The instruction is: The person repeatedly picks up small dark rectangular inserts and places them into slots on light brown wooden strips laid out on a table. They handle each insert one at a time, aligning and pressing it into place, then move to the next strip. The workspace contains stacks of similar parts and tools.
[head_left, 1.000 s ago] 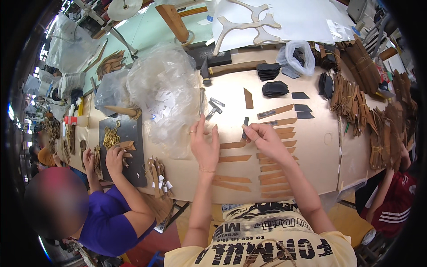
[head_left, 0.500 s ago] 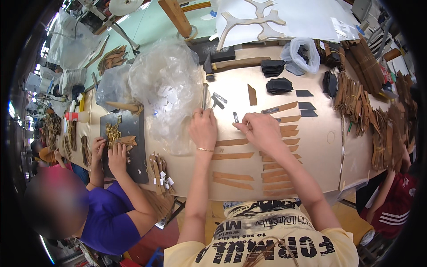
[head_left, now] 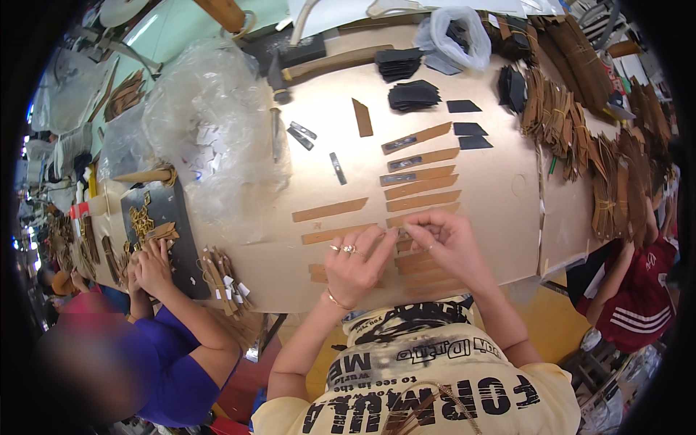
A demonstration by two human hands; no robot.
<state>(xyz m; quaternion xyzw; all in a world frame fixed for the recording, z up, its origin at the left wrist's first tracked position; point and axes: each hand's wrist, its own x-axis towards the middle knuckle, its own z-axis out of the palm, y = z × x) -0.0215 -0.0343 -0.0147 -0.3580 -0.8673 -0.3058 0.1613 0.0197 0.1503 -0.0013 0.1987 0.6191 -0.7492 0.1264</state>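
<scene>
My left hand (head_left: 355, 267) and my right hand (head_left: 448, 241) are close together over the near part of the table. Their fingertips nearly meet, pinched; anything between them is too small to make out. Below and around them lie brown leather strips (head_left: 423, 201) in a column, partly covered by my hands. Dark pieces with a pale mark sit on the upper strips, one being a small dark tab (head_left: 406, 162). A loose dark tab (head_left: 338, 168) rests farther off, with two more tabs (head_left: 301, 135) beyond it. Left of my right hand is another brown strip (head_left: 330, 209).
Black leather stacks (head_left: 414, 95), a hammer (head_left: 333, 64) and a clear plastic bag (head_left: 217, 138) stand across the table. Bundled brown strips (head_left: 562, 119) fill the right side. At left, a co-worker's hands (head_left: 150, 267) work near a dark board (head_left: 174, 225).
Both hands have drawn back toward me from the dark tabs and come together. The tabs by my hands now lie loose on the table. The whole view has shifted.
</scene>
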